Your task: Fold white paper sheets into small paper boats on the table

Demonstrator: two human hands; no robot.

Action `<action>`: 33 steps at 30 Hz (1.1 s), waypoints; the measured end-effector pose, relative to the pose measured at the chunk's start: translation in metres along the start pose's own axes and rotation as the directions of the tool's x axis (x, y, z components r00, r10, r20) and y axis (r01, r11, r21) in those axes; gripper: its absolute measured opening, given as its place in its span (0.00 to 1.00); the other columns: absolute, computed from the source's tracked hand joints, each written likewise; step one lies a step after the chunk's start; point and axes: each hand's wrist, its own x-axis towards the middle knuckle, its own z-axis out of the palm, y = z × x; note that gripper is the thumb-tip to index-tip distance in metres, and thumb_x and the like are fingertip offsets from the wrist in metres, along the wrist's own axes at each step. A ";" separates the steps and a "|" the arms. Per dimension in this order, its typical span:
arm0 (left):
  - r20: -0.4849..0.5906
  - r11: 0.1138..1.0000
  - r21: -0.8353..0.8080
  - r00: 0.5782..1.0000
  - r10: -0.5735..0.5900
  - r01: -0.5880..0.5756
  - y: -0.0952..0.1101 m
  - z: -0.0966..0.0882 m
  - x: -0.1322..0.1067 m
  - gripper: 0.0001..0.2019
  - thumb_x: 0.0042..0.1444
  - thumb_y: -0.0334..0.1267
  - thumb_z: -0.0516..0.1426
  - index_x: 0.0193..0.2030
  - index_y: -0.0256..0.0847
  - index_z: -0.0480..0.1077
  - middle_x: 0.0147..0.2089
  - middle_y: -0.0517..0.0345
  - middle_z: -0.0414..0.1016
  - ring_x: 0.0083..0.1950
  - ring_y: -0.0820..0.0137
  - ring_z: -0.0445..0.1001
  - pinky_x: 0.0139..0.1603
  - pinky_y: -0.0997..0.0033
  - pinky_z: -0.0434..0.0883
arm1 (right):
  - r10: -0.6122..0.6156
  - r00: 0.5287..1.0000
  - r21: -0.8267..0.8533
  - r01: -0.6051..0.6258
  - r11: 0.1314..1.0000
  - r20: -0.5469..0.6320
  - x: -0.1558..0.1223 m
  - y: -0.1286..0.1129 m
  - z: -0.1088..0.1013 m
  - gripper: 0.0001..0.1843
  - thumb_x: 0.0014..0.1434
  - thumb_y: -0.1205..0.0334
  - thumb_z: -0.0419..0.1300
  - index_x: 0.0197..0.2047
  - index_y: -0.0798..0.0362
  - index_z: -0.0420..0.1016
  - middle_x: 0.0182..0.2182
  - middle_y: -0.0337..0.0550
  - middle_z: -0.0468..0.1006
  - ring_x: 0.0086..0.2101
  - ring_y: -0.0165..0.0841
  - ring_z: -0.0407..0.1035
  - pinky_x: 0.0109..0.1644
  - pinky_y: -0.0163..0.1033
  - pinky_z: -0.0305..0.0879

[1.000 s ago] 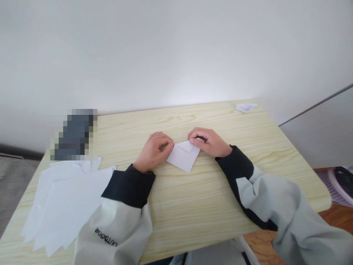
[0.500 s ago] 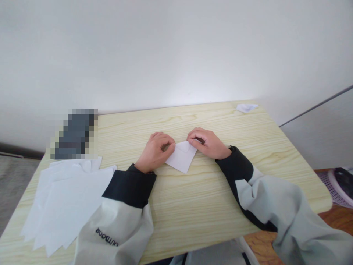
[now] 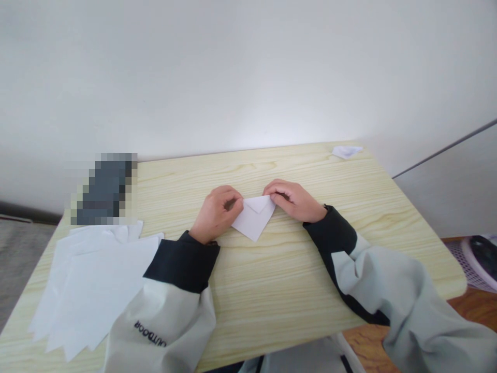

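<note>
My left hand (image 3: 219, 212) and right hand (image 3: 297, 201) pinch a small folded paper (image 3: 254, 224) near the middle of the table (image 3: 272, 290). It lies between them, touched by both, its long folded edge running crosswise from fingertips to fingertips, one corner pointing toward me. A triangular flap marks its smooth, matte white face. Flat sheets (image 3: 104, 280) overlap at my left on pale wood grain; a creased white piece (image 3: 347, 151) sits far right.

Soft, diffuse light brightens the lower wall (image 3: 266, 124).
</note>
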 end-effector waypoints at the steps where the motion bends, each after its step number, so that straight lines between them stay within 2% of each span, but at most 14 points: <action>1: 0.002 1.000 0.000 1.000 0.000 0.000 0.000 0.000 0.000 0.11 0.56 0.35 0.50 0.26 0.38 0.69 0.31 0.56 0.72 0.34 0.69 0.69 0.37 0.69 0.66 | 0.004 1.000 0.006 -0.004 1.000 -0.004 0.000 -0.001 0.000 0.09 0.61 0.68 0.49 0.36 0.53 0.70 0.37 0.47 0.75 0.39 0.33 0.69 0.44 0.40 0.64; 6: 0.000 1.000 0.008 1.000 0.015 -0.015 -0.001 0.000 0.000 0.11 0.57 0.35 0.51 0.27 0.39 0.70 0.32 0.56 0.73 0.35 0.69 0.70 0.40 0.68 0.67 | 0.034 0.999 0.069 -0.034 0.997 0.003 0.000 -0.006 -0.002 0.10 0.63 0.65 0.48 0.34 0.54 0.69 0.35 0.46 0.74 0.37 0.33 0.68 0.43 0.40 0.64; 9: 0.003 0.999 0.018 0.999 0.035 -0.035 -0.001 0.001 0.001 0.11 0.57 0.36 0.51 0.27 0.39 0.71 0.32 0.56 0.73 0.36 0.68 0.71 0.42 0.67 0.67 | 0.043 0.999 0.010 -0.043 0.999 0.000 0.000 -0.007 -0.001 0.09 0.62 0.60 0.52 0.33 0.54 0.68 0.32 0.45 0.73 0.33 0.32 0.66 0.39 0.38 0.62; 24: 0.005 0.998 0.019 0.998 0.063 -0.063 -0.003 0.002 0.001 0.11 0.57 0.36 0.51 0.27 0.39 0.71 0.32 0.55 0.74 0.36 0.68 0.71 0.42 0.66 0.67 | 0.046 0.999 -0.018 -0.046 0.999 -0.015 0.000 -0.005 0.000 0.08 0.62 0.61 0.52 0.33 0.54 0.68 0.33 0.45 0.73 0.35 0.32 0.67 0.40 0.38 0.62; 33: 0.021 0.997 0.034 0.997 0.072 -0.073 -0.005 0.002 0.002 0.11 0.56 0.35 0.51 0.26 0.40 0.71 0.32 0.56 0.74 0.37 0.68 0.71 0.44 0.65 0.67 | 0.081 0.995 -0.003 -0.081 0.997 -0.051 -0.001 -0.005 0.002 0.08 0.63 0.59 0.52 0.36 0.53 0.68 0.35 0.45 0.73 0.34 0.31 0.66 0.34 0.35 0.61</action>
